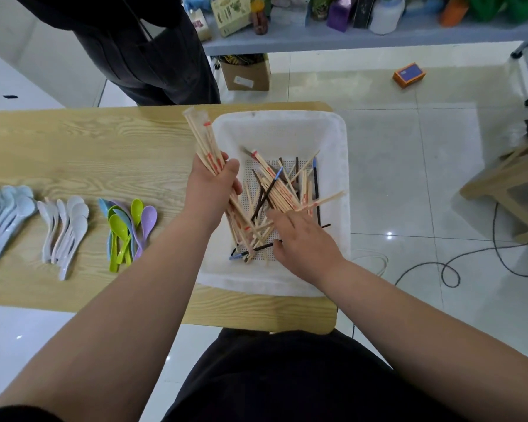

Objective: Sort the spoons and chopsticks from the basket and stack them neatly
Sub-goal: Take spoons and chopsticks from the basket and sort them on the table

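A white basket [336,141] stands on the right end of the wooden table [83,147] and holds several loose chopsticks [287,190], wrapped bamboo ones and dark ones with blue tips. My left hand [209,190] grips a bundle of wrapped chopsticks [203,138] over the basket's left rim, tips pointing up and away. My right hand [305,242] reaches into the basket, its fingers on a wrapped chopstick pair [320,201] in the pile. Three groups of spoons lie on the table: pale blue [3,220], white and pink [64,229], green and purple [128,229].
A person in dark clothes [144,47] stands across the table. Behind are a grey shelf [348,35] with packages and a cardboard box [246,76]. An orange box [409,74], a black cable [470,257] and a wooden stool [512,190] are on the tiled floor at right.
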Motion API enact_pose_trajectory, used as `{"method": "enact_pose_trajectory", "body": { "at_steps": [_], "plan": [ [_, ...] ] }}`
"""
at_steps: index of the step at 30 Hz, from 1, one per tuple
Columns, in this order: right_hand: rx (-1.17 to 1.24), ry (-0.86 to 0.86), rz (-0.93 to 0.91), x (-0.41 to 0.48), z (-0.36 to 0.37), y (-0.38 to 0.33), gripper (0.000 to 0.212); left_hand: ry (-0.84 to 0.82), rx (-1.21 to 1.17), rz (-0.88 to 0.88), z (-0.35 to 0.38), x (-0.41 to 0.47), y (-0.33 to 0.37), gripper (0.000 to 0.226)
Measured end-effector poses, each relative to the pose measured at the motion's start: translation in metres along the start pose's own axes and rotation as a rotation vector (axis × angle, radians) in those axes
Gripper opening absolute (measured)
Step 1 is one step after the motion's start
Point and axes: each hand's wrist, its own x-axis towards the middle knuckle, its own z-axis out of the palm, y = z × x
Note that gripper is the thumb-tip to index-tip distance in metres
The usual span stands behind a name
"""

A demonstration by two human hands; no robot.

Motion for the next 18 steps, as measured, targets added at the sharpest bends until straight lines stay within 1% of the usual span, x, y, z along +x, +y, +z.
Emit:
{"method": "enact_pose_trajectory", "body": {
  "at_steps": [1,2,5,7,10,13,16,18],
  "plan": [
    [0.036,-0.046,0.035,0.004,-0.002,-0.003,0.060,-0.011,-0.017,-0.003,-0.002,-0.003,-0.001,0.014],
    [0.042,-0.109,0.065,0.009,-0.003,-0.004,0.057,-0.018,-0.035,-0.003,-0.004,-0.006,-0.003,0.013],
    [-0.018,-0.159,0.099,0.015,0.000,-0.005,0.033,0.000,-0.095,0.001,-0.014,-0.010,-0.007,0.013],
    [-0.025,-0.206,0.148,0.016,0.003,-0.006,0.029,0.040,-0.162,-0.022,-0.024,-0.006,-0.011,0.013],
    [-0.064,-0.315,0.222,0.018,0.010,-0.006,0.031,0.057,-0.272,-0.089,-0.044,0.005,-0.019,0.019],
    [-0.120,-0.319,0.268,0.020,0.016,-0.015,0.034,0.030,-0.262,-0.160,-0.063,0.018,-0.025,0.033],
    [-0.048,-0.297,0.269,0.021,0.021,-0.038,0.040,-0.012,-0.209,-0.190,-0.082,0.031,-0.030,0.034],
    [0.033,-0.374,0.262,0.022,0.023,-0.056,0.050,-0.029,-0.208,-0.207,-0.090,0.038,-0.034,0.030]
  ]
}}
